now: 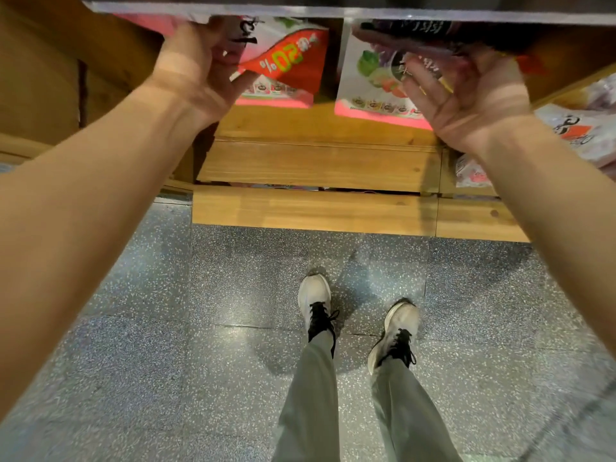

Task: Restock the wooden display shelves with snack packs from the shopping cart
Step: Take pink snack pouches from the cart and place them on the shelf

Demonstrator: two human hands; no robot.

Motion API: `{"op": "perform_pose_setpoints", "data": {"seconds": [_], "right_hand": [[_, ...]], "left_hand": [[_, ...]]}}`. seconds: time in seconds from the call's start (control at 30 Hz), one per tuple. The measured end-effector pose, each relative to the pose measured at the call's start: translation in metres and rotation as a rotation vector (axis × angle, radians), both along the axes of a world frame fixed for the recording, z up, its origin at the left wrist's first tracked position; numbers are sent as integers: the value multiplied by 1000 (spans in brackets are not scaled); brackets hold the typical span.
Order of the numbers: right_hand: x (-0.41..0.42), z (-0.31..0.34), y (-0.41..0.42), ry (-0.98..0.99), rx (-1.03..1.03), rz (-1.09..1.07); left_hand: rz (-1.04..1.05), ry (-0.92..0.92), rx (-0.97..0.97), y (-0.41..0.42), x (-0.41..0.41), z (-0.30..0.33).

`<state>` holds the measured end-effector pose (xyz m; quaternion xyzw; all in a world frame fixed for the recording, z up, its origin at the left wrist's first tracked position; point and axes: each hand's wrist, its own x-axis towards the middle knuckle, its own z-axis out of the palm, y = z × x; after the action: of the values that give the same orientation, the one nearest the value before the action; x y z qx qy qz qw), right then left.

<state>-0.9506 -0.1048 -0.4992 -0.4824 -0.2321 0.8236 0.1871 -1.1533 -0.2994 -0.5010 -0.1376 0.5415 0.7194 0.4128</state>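
Reaching up toward the wooden display shelves (316,165), both bare arms stretch to the top of the view, where two snack packs sit side by side at the shelf front.

The left hand (200,66) grips the left snack pack (286,61), its fingers curled round the pack's upper left edge and its thumb pressed against the front. This pack is white and pink with a red corner banner that reads "50%" in green, seen upside down; black characters near the hand are too blurred to read.

The right hand (473,95) holds the right snack pack (370,78), thumb lying across the face and fingers hidden behind its right side. That pack is white with a vegetable picture, a dark purple top with unreadable characters, and a pink lower strip showing a row of small product pictures.

More packs (573,128) with red and black print lie on the shelf at far right. Below, white sneakers (315,301) with black laces stand on speckled grey floor tiles (133,328).
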Motion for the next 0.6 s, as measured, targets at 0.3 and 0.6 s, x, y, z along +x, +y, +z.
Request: {"op": "perform_pose_setpoints", "data": {"seconds": [0.3,0.6], "right_hand": [[3,2,-13,-55,78,56],[20,10,-49,-300,530,256]], "left_hand": [[-102,41,-141,1,4,-1],[-215,92,-252,-2,48,15]]}}
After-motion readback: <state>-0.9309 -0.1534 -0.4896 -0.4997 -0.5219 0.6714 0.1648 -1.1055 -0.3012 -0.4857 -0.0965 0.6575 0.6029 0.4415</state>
